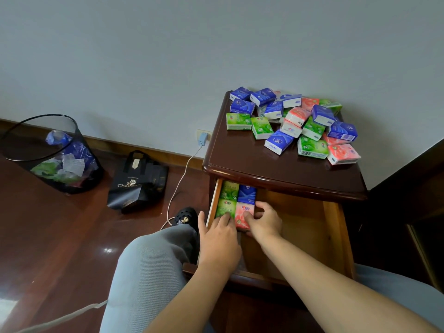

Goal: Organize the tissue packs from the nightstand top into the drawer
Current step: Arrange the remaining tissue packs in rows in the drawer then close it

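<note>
Both your hands are down in the drawer (pixel 334 227): right hand (pixel 264 223) has its grip around the pink pack (pixel 243 212), left hand (pixel 219 239) presses flat-fingered on the green pack (pixel 225 207), squaring the rows. The pile (pixel 295 123) waits on the nightstand (pixel 240 159).

Both hands in open drawer (pixel 334 227): right hand (pixel 264 222) grips pink pack (pixel 243 213), left hand (pixel 219 239) prob. pressing green pack (pixel 225 207).

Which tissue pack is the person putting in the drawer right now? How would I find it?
Find the dark wooden nightstand and look into its open drawer, at the left end where packs lie in two rows. The pink pack under the right hand is it: the only pink one there, beside green and blue.
</note>
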`<state>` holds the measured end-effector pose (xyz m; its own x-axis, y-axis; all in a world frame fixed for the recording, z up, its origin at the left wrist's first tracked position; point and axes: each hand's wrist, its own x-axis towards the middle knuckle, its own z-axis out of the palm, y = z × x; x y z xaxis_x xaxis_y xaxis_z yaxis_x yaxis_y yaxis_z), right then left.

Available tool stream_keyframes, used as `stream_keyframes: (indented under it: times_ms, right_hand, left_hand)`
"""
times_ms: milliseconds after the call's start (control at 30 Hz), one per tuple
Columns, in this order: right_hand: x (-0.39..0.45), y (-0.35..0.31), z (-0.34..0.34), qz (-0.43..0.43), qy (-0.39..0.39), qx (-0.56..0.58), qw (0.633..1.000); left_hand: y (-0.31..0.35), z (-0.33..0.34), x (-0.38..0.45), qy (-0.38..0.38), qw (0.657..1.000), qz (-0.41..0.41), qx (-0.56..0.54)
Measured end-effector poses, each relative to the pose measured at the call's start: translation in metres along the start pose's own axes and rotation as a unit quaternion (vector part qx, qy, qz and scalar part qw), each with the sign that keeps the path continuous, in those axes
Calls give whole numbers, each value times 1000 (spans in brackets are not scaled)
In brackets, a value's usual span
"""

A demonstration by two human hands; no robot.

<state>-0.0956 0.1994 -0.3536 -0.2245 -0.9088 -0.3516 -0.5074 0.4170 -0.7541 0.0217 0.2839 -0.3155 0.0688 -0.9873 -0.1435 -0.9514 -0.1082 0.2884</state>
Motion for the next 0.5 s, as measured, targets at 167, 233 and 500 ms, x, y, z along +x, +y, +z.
stream_keyframes:
  times_ms: [167,233,500]
  right_hand:
    - [3,-3,-1,0,0,-13,1000]
    - [1,-5,-4,2,-11,-26,1000]
    - [-8,-37,-85,-158,50,-190,968]
  left_hand:
    - [1,-2,0,-10,1000,-1,0]
    - [0,-3,0,-12,1000,-2,-10]
    - [11,-16,3,58,998,34,13]
